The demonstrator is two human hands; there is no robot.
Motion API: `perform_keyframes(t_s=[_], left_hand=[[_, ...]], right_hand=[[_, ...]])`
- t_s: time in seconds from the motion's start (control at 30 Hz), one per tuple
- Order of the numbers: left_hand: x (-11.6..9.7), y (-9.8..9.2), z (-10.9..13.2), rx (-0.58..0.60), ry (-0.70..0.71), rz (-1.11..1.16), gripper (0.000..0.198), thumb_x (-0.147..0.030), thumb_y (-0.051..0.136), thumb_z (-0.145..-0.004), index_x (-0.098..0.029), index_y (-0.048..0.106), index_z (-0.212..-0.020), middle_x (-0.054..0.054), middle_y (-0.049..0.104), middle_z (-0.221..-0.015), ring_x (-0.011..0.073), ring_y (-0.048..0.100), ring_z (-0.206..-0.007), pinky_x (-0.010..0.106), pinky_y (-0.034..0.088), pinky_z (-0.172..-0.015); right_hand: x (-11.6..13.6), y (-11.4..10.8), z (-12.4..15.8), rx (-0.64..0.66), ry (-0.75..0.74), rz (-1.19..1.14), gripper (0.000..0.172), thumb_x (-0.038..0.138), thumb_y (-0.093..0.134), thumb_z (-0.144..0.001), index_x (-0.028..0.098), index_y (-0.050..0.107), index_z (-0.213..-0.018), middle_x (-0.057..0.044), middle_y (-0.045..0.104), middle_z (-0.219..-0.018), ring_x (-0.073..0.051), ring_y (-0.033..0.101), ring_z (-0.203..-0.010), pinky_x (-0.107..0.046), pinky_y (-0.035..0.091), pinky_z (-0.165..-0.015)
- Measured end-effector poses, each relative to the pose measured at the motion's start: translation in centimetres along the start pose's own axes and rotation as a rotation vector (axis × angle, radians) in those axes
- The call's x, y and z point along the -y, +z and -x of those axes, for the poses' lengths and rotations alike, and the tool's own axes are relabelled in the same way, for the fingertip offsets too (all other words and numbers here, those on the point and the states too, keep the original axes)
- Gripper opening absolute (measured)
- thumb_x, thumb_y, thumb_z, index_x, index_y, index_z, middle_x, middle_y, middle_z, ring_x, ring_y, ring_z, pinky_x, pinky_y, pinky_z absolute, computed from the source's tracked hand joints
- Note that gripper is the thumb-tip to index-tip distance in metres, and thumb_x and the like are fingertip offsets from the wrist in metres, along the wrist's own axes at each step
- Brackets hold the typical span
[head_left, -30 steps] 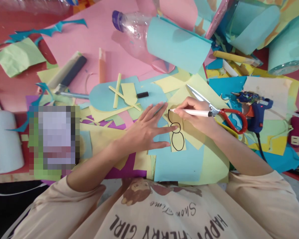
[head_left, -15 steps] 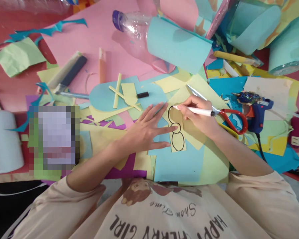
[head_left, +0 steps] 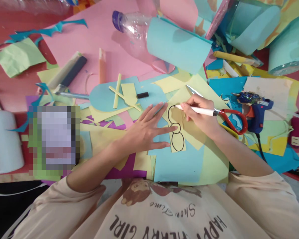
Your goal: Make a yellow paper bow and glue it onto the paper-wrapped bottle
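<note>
My right hand (head_left: 200,111) is closed around a white marker (head_left: 201,110), its tip on a narrow pale yellow paper strip (head_left: 183,144). On that strip are black outlines: two closed rounded loops and, above them, a larger curve that is open on its right side. My left hand (head_left: 149,127) lies flat with fingers spread, and one fingertip presses on the strip by the small middle loop. Beneath the strip are light blue paper (head_left: 178,166) and yellow sheets. The marker's black cap (head_left: 143,95) lies beyond my left fingertips.
Red-handled scissors (head_left: 233,121) lie right of my right hand, beside a blue glue gun (head_left: 257,111) with its cord. A clear bottle (head_left: 137,25) wrapped in light blue paper lies at the back. Cutters (head_left: 73,69) and paper scraps are at left, near a blurred-out object (head_left: 56,139).
The marker tip has moved slightly right along the top of the upper curve, making the black line longer. My left hand stays in place.
</note>
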State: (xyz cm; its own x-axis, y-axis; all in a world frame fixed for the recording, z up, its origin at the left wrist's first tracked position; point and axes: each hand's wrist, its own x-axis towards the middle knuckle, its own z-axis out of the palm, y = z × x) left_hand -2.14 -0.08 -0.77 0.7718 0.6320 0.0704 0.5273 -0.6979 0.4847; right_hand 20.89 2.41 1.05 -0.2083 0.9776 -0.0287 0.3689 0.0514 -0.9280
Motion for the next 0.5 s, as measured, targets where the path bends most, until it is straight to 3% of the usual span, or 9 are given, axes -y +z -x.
perform_keyframes(t_s=[0.5], left_hand=[[0.04, 0.05, 0.02, -0.005, 0.005, -0.005, 0.051, -0.054, 0.063, -0.084, -0.04, 0.056, -0.133, 0.005, 0.002, -0.166, 0.0396, 0.019, -0.15, 0.063, 0.022, -0.118]], right_hand=[[-0.05, -0.1, 0.04, -0.046, 0.0, 0.025, 0.036, 0.042, 0.059, -0.089, 0.023, 0.041, -0.065, 0.006, 0.05, -0.052, -0.01, 0.05, -0.044, -0.027, 0.041, -0.049]])
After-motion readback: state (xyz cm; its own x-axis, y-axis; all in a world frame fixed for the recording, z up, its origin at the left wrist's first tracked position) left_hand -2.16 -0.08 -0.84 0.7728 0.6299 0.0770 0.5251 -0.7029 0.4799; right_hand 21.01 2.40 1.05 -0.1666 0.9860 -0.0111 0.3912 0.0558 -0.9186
